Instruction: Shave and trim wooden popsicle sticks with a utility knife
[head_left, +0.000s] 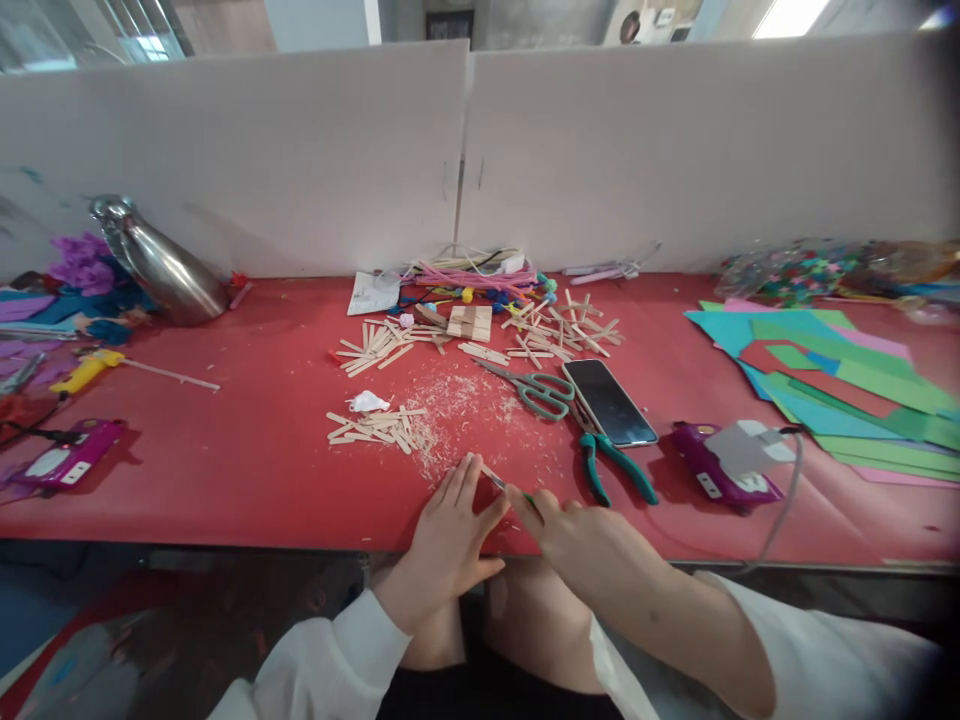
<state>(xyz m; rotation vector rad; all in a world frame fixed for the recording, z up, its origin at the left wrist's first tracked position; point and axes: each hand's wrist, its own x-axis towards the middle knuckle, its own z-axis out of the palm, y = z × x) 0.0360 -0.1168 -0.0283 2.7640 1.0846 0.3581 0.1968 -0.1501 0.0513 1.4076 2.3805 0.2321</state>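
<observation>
Near the table's front edge, my left hand (450, 525) lies flat on the red surface, fingers stretched out and thumb apart. Whether something small is pinned under its fingertips I cannot tell. My right hand (566, 525) is closed around a craft knife (493, 478); its narrow blade points up and left towards my left fingertips, and a bit of green handle shows. Pale wood shavings (469, 405) are scattered just beyond both hands. A small pile of wooden craft sticks (379, 428) lies to the upper left of my left hand.
Scissors (544, 395), pliers (592, 465) and a phone (611, 400) lie right of the shavings. More sticks (562, 325) and pipe cleaners (472, 275) are behind. Purple power strips (720, 470), coloured paper (832, 370), a steel jug (165, 265) and a glue gun (90, 370) flank the workspace.
</observation>
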